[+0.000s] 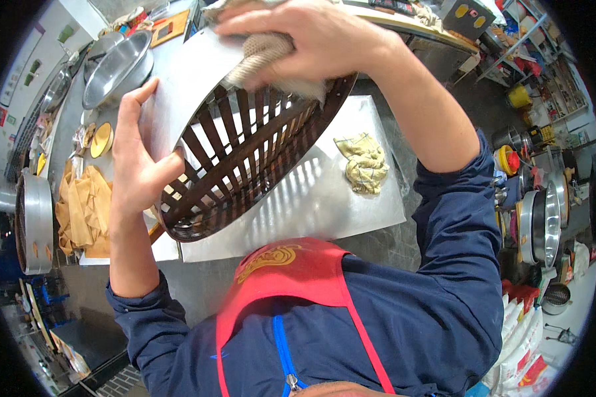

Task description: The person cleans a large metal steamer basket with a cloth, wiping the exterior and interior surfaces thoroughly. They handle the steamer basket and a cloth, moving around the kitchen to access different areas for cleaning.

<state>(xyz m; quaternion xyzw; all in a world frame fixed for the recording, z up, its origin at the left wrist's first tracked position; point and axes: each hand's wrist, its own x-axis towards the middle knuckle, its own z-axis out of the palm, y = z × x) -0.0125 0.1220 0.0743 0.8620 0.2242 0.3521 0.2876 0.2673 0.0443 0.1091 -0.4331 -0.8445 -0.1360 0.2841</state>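
Observation:
A round steamer basket with a metal side band (pixel 179 84) and a dark slatted base (pixel 248 144) is tilted up above a metal-topped table (pixel 298 218). My left hand (pixel 141 159) grips the band's rim, thumb hooked over the edge. At the far side of the rim, my right hand (pixel 308 44) holds a bunched beige cloth (pixel 263 54) against the basket; its fingers are somewhat blurred. A crumpled yellow-green checked cloth (pixel 365 161) lies on the table to the right of the basket.
To the left are large metal basins (pixel 119 69), a yellow round lid-like piece (pixel 102 140), a heap of tan cloth (pixel 84 208) and another metal-banded steamer (pixel 35 223). Shelving (pixel 541 64), stacked pans (pixel 541 223) and filled sacks (pixel 516 337) stand at the right.

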